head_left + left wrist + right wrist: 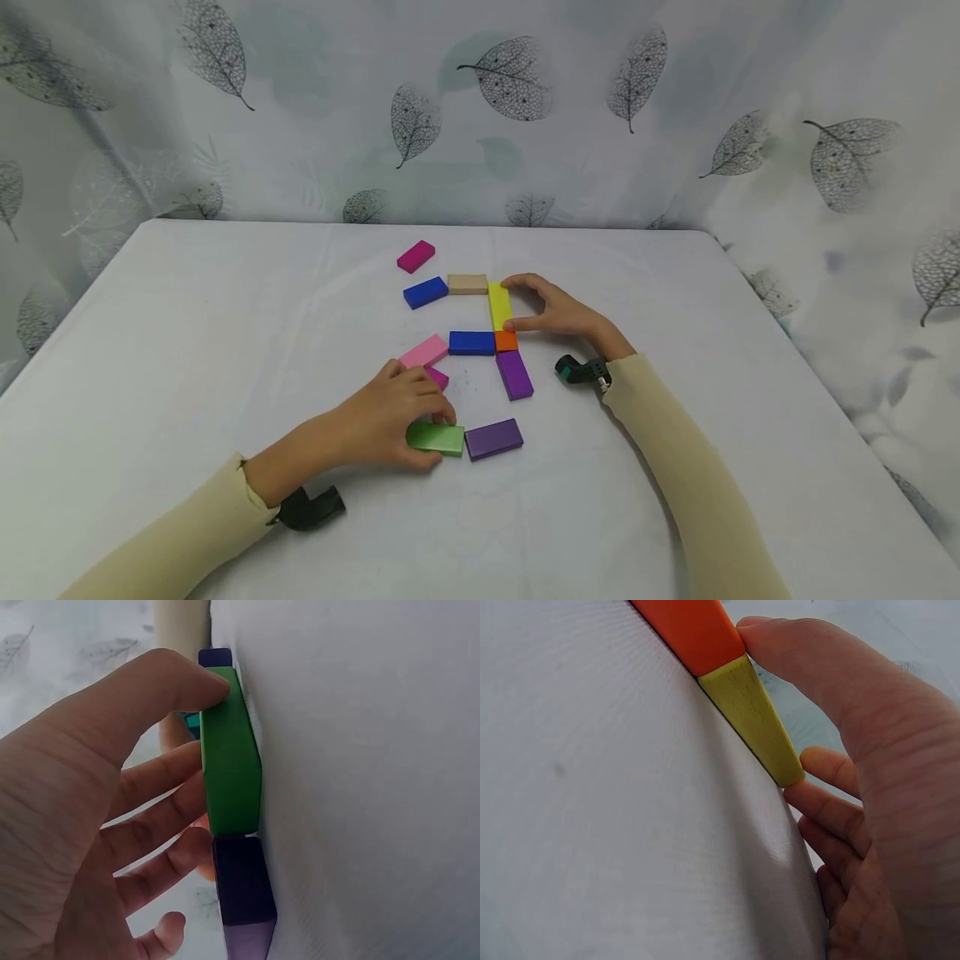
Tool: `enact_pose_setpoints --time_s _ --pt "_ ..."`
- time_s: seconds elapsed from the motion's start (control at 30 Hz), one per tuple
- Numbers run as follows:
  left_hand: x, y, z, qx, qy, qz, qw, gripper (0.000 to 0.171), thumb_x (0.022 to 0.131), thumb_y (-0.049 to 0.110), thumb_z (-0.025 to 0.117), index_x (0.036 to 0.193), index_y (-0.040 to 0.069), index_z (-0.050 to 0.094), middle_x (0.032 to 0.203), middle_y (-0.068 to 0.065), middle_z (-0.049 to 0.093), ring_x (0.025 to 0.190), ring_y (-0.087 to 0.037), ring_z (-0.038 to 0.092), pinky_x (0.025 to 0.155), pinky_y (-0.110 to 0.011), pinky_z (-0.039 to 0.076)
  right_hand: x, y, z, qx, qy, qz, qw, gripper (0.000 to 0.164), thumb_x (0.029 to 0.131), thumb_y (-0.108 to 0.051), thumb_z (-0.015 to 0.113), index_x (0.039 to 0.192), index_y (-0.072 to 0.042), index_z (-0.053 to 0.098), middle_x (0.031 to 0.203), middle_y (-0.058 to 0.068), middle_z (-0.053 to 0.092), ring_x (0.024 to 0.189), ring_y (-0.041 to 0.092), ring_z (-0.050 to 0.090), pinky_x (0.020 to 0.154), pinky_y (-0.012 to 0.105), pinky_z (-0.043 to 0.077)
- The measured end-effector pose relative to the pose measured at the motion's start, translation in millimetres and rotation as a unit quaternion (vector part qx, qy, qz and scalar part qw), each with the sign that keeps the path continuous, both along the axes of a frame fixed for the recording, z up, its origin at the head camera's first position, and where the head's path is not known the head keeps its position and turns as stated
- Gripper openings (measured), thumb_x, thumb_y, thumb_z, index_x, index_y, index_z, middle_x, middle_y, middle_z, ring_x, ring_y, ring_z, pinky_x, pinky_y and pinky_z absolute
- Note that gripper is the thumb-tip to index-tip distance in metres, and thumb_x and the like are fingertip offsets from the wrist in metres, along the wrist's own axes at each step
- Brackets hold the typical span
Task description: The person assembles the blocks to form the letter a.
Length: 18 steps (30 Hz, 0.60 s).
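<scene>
In the head view my left hand (390,417) pinches a green block (442,440) lying on the white table. The left wrist view has the thumb on one side of the green block (231,757). A dark purplish block (244,881) adjoins its lower end there. Beside the green block's right end lies a purple block (493,439). My right hand (558,310) holds a yellow block (500,306), thumb at its near end, a finger at the far end. An orange block (506,341) abuts the yellow one, and the right thumb also touches that orange block (694,634).
A tan block (467,285) and blue block (425,292) extend left from the yellow one. Another blue block (472,343) and a violet block (514,374) meet the orange one. Pink (424,351) and magenta (438,378) blocks lie near my left hand; another magenta block (416,256) lies farther back.
</scene>
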<state>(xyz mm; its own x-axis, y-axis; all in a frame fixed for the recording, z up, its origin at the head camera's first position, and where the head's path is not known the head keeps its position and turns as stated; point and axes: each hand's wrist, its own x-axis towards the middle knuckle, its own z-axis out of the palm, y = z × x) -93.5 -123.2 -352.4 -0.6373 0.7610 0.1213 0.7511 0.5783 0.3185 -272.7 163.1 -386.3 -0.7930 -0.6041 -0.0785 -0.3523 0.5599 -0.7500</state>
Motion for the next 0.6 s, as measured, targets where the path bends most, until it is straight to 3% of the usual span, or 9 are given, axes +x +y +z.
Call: enact_pose_setpoints --time_s 0.23,0.6 --pt "-1.3 -2.6 -0.3 0.001 0.003 -0.012 0.9999 0.026 0.078 0.035 0.074 0.101 0.024 0.067 0.09 0.014 0.059 0.101 -0.011 0.052 0.084 -0.037 0.035 0.1 0.3 0.0 0.001 0.0 -0.002 1.0 0.07 0.084 -0.029 0.077 0.143 -0.013 0.043 0.154 0.007 0.032 0.145 0.024 0.022 0.119 0.047 0.013" --pt "-0.9 -2.7 0.5 0.006 -0.022 -0.011 0.9997 0.028 0.08 0.043 0.073 0.101 0.025 0.068 0.091 0.014 0.06 0.1 -0.008 0.052 0.084 -0.037 0.035 0.0 -2.0 -0.6 0.003 -0.001 -0.007 1.0 0.07 0.083 -0.03 0.078 0.143 -0.015 0.044 0.154 0.006 0.033 0.145 0.023 0.023 0.119 0.047 0.014"
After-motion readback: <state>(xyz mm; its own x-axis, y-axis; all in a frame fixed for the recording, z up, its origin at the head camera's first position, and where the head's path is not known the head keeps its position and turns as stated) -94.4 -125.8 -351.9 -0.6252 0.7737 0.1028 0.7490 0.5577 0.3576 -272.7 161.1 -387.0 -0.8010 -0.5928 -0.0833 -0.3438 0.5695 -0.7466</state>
